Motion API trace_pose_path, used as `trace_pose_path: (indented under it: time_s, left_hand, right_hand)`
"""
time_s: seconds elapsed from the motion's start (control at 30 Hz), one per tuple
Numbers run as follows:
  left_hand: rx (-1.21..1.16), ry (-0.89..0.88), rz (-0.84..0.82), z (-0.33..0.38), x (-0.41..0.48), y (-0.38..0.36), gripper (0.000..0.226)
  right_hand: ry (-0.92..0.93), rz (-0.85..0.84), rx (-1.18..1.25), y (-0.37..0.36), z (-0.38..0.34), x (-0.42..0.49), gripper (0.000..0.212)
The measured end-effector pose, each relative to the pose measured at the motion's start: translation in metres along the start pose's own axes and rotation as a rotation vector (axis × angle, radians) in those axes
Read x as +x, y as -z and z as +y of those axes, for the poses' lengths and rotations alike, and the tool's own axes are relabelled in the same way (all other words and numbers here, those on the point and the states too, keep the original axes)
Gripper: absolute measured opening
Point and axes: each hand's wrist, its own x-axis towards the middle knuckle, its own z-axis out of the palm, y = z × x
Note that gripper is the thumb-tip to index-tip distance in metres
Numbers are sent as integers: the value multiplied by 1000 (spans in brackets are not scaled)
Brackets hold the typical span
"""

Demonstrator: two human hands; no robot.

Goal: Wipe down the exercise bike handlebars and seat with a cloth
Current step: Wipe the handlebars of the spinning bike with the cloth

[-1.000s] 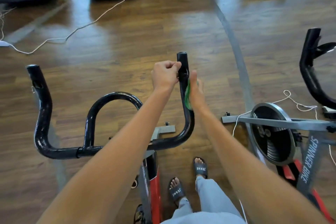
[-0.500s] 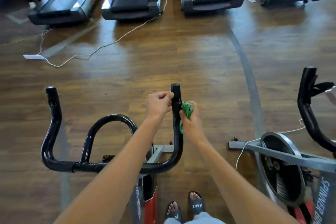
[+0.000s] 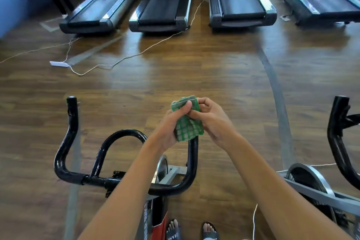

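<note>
A folded green checked cloth point(image 3: 187, 121) is held in front of me by both hands. My left hand point(image 3: 171, 124) pinches its upper left corner with the thumb on top. My right hand point(image 3: 212, 121) grips its right side, fingers curled round the edge. The black handlebars point(image 3: 66, 154) of the exercise bike curve below the hands; the upper end of the right bar is hidden behind the cloth and hands. Neither hand touches the bars. The seat is out of view.
A second spin bike with a flywheel point(image 3: 309, 179) and black handlebar point(image 3: 339, 138) stands at the right. Several treadmills point(image 3: 161, 4) line the far side. White cables point(image 3: 116, 60) trail over the wooden floor. My sandalled feet point(image 3: 191, 230) stand by the bike's red frame.
My left hand has let go of the right handlebar end and joined the right hand on the cloth. Both hands have lifted off the bar. The camera has tilted up.
</note>
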Motion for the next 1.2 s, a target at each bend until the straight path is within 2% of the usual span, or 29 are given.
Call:
trace_pose_path:
  time_s: [0.07,0.17,0.2,0.27,0.33,0.4,0.5,0.53,0.67,0.73,0.83,0.93,1.0,1.07,1.1,1.2]
  left_hand:
    - [-21,-66,75,-3,5,4,31]
    - [-11,-227,419,-8,19,18,15]
    - [13,-249,535,-9,24,24,11]
    - [179,-199,666,-16,36,30,10]
    - [389,-88,643,-28,46,28,11]
    - [406,0,467,-39,52,22,15]
    - [407,-23,180,-45,60,21,69]
    - [422,-77,149,-43,63,20,75]
    - [415,-262,259,-30,82,7,62]
    - [400,-267,344,-39,82,5,56]
    - [423,-185,471,-79,51,5,51]
    - [475,-101,485,-102,22,4,53]
    - [475,-69,504,-87,36,3,59]
    - [524,-132,553,-62,59,-2,77]
    - [574,-174,573,-54,66,-6,79]
    - [631,-239,588,-69,55,-11,48]
  right_hand:
    - [64,44,-158,-1,2,5,25]
    - [201,290,-441,3,6,19,13]
    - [225,354,-520,7,8,24,14]
    - [216,340,-660,12,12,35,20]
    - [185,283,-746,17,15,42,24]
    - [187,274,-792,17,15,43,26]
    - [205,297,-830,18,11,45,26]
    - [204,300,-839,17,10,46,25]
    - [198,314,-826,19,10,51,25]
    - [185,320,-826,22,9,53,20]
    - [167,313,-808,24,10,53,15]
    - [153,307,-741,25,14,53,16]
    - [156,318,-699,25,14,53,17]
    - [160,322,-688,24,15,53,18]
    - [162,321,-701,24,15,52,18]
    - [157,309,-724,23,11,52,19]
